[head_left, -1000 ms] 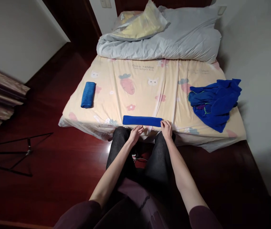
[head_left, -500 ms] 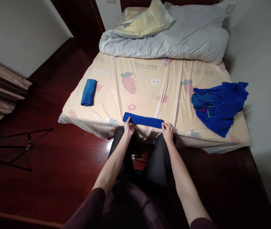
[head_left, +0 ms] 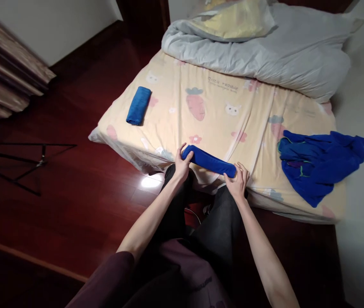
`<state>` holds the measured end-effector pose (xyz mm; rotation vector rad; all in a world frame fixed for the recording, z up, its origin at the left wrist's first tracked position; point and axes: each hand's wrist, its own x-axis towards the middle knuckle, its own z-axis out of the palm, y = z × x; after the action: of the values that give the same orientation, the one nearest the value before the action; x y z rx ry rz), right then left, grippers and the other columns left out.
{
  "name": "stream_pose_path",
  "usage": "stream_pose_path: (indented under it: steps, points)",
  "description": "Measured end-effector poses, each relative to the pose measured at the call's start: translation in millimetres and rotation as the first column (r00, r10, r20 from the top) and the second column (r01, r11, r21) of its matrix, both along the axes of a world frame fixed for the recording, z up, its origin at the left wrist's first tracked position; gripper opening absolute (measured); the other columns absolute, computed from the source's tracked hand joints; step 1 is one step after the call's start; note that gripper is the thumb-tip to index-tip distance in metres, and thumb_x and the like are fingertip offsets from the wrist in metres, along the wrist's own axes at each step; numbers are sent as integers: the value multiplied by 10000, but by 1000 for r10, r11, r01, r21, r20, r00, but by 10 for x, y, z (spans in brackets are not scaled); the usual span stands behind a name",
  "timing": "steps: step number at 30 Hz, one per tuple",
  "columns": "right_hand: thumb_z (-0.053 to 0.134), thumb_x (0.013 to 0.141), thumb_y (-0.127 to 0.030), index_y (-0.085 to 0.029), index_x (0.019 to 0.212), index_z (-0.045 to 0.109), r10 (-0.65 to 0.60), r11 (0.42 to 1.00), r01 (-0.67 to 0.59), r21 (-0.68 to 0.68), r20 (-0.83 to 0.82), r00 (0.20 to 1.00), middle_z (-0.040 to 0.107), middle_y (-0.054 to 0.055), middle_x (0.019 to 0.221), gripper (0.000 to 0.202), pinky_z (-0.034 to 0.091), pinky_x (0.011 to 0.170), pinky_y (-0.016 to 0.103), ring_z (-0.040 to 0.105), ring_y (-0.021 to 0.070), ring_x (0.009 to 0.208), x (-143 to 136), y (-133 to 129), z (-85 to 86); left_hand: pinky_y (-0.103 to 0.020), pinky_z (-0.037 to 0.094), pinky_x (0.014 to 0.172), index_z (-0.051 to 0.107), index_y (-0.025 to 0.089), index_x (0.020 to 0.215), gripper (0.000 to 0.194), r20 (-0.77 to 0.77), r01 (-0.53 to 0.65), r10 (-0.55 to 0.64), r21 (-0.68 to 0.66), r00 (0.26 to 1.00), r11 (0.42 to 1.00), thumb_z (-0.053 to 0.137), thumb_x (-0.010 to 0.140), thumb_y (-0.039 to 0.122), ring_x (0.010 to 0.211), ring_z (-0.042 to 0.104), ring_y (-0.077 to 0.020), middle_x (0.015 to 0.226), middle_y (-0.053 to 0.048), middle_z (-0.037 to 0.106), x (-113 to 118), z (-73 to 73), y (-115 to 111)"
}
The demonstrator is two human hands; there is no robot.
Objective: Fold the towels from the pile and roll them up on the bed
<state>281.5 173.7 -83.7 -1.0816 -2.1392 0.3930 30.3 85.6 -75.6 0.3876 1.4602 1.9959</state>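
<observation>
A long, narrow strip of folded blue towel point(head_left: 211, 161) is held between my two hands at the front edge of the bed. My left hand point(head_left: 182, 164) grips its left end, thumb on top and fingers around the far side. At the other end my right hand point(head_left: 237, 179) grips it in the same way. Over to the left on the bed lies a rolled blue towel point(head_left: 139, 105). On the right side sits a crumpled heap of blue cloths point(head_left: 323, 164), some with green edging.
The bed's sheet point(head_left: 169, 128) is cream with carrots and rabbits. A grey quilt point(head_left: 255, 60) and a yellow pillow point(head_left: 233, 23) lie at its head. Black tripod legs point(head_left: 41, 162) stand on the dark red floor at left, near a curtain point(head_left: 9, 72).
My view has turned to the left. My hands have closed more fully around the ends of the folded towel, which now looks lifted and slightly bent.
</observation>
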Motion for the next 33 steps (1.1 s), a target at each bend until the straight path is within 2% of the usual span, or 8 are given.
stream_pose_path:
  steps: [3, 5, 11, 15, 18, 21, 26, 33]
  points:
    - [818, 815, -447, -220, 1589, 392, 208, 978, -208, -13, 1, 978, 467, 199, 1599, 912, 392, 1209, 609, 454, 390, 1469, -437, -67, 432, -390, 537, 1079, 600, 269, 1400, 642, -180, 120, -104, 82, 978, 989, 843, 840, 469, 1188, 695, -241, 1230, -82, 729, 44, 251, -43]
    - [859, 766, -434, -245, 1604, 358, 313, 948, -312, -56, 14, 950, 465, 168, 1613, 994, 396, 1222, 597, 448, 381, 1482, -778, -59, 702, -430, 518, 1120, 607, 262, 1383, 610, -267, 206, -167, 128, 949, 970, 829, 856, 473, 1223, 687, -261, 1272, -101, 722, 70, 417, -50]
    - [747, 836, -279, -242, 1229, 663, 382, 888, -379, -260, -41, 923, 760, 75, 1129, 404, 591, 975, 456, 728, 303, 1036, -1439, 14, 1101, -467, 448, 1206, 628, 276, 1347, 522, -447, 279, -163, 209, 880, 937, 791, 896, 483, 1341, 623, -284, 1382, -106, 670, -50, 701, -50]
    - [842, 798, -410, -212, 1110, 687, 317, 889, -360, -282, -188, 930, 775, 60, 991, 400, 627, 876, 400, 739, 258, 909, -1687, -39, 1261, -495, 406, 1236, 491, 300, 1498, 851, -419, 288, -162, 258, 894, 922, 865, 785, 575, 1456, 521, -310, 1534, -140, 555, -304, 596, -85]
    - [892, 749, -519, -184, 1031, 701, 282, 884, -384, -265, -354, 892, 772, 87, 958, 477, 644, 879, 411, 744, 262, 912, -1983, -85, 1397, -511, 430, 1212, 501, 268, 1497, 970, -417, 338, -244, 167, 875, 926, 920, 689, 602, 1423, 548, -340, 1519, -163, 561, -459, 428, -171]
    - [890, 748, -573, -189, 966, 703, 299, 852, -454, -261, -468, 831, 762, 70, 909, 480, 663, 870, 424, 754, 275, 928, -2400, -137, 1485, -497, 507, 1125, 565, 214, 1427, 877, -440, 309, -278, 0, 854, 951, 940, 689, 504, 1276, 644, -346, 1366, -152, 665, -603, 289, -291]
    - [812, 830, -621, -158, 1037, 698, 309, 807, -543, -231, -617, 723, 744, 65, 988, 520, 660, 949, 459, 745, 306, 1092, -3237, -303, 1536, -399, 586, 944, 637, 191, 1258, 593, -473, 51, -116, -148, 874, 988, 872, 726, 307, 1016, 718, -271, 1102, -61, 749, -1097, 171, -430]
    - [668, 908, -729, -168, 1116, 634, 381, 787, -558, -264, -504, 776, 717, 99, 1138, 600, 606, 1058, 475, 696, 256, 1143, -4292, -456, 1594, -383, 574, 906, 660, 162, 1156, 557, -495, -140, 16, -214, 869, 967, 886, 654, 252, 936, 721, -257, 961, -42, 762, -2193, 59, -414]
